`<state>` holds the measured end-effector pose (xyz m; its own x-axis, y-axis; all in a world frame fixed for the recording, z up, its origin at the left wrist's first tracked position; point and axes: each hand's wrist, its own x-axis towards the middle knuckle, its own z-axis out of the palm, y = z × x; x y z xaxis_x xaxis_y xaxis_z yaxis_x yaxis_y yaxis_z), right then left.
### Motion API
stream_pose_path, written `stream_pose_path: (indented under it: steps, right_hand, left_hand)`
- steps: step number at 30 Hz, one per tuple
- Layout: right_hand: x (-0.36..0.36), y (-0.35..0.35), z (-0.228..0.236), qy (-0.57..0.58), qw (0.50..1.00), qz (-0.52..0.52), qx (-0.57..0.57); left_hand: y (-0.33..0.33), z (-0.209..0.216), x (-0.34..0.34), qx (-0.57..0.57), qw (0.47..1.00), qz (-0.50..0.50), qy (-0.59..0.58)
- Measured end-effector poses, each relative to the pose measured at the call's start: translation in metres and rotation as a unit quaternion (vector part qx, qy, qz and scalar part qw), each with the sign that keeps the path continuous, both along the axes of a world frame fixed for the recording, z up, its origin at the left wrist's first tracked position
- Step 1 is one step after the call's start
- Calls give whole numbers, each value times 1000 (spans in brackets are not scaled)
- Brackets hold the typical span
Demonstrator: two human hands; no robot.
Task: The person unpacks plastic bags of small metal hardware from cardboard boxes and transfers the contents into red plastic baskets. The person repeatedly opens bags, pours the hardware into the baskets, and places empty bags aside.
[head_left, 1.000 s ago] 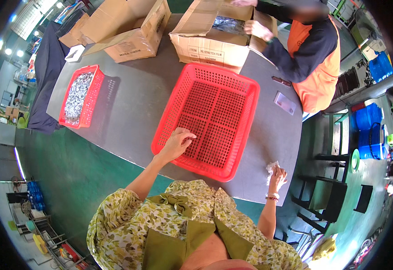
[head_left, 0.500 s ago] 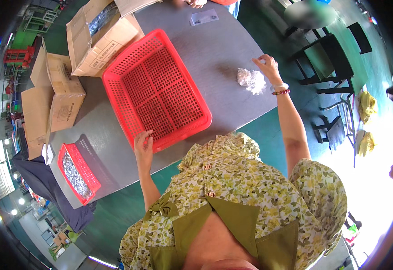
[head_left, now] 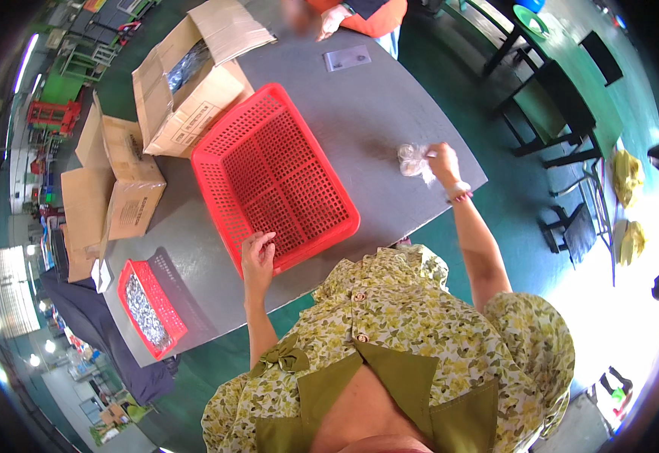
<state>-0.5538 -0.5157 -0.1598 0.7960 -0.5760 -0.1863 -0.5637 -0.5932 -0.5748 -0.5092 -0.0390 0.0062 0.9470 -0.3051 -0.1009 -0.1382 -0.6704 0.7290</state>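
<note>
Nearest, at the bottom of the frame, a leaf-patterned blouse (head_left: 390, 302) leans toward the tabletop (head_left: 390, 98). Just above it, left of centre, the left hand (head_left: 256, 260) is at the near left corner of a big red basket (head_left: 320, 162). Its fingers are curled over the rim; whether they grip it or only rest there, I cannot tell. The basket has nothing in it, and its long axis slants from upper left to lower right.

Farther up, right of centre, the right hand (head_left: 445, 166) reaches in from the lower right to a crumpled piece of clear plastic (head_left: 414, 161) on the tabletop. The plastic lies directly left of these fingers, meeting them at its right end, its longer spread running roughly left to right. The right hand is much the nearer; the basket separates the left one from it. The right fingers look bunched, but blur hides whether they are clamped on the film.

At lower left, a small red basket (head_left: 167, 298) holds silvery pieces (head_left: 146, 312). Beyond, toward upper left, stand two open cartons, a lower one (head_left: 132, 215) and an upper one (head_left: 194, 121). A flat clear pouch (head_left: 347, 58) lies at upper centre, near a co-worker's hand (head_left: 333, 21).
</note>
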Motion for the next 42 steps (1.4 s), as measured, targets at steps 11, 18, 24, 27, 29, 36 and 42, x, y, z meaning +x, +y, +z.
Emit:
stream_pose_path:
  steps: [11,18,24,27,29,36,42]
  right_hand:
    - [40,21,44,152,985,-79,21]
    - [29,39,-46,114,985,71,-104]
    - [-64,68,59,-53,997,50,-23]
    - [-82,42,81,-126,990,-54,23]
    - [-82,23,68,-96,993,-45,41]
    - [-39,-2,22,-83,921,-169,340]
    - [-47,-87,-78,-79,989,115,-40]
  left_hand:
    - [-7,-18,-2,9,999,-54,-1]
    - [-5,9,5,85,994,-72,-20]
    - [59,-31,-37,134,988,57,-50]
    - [89,-47,-44,235,952,176,-85]
    - [117,-64,-40,195,938,285,9]
    - [126,-76,-39,-196,839,460,215]
    - [147,-152,-68,-101,870,451,174]
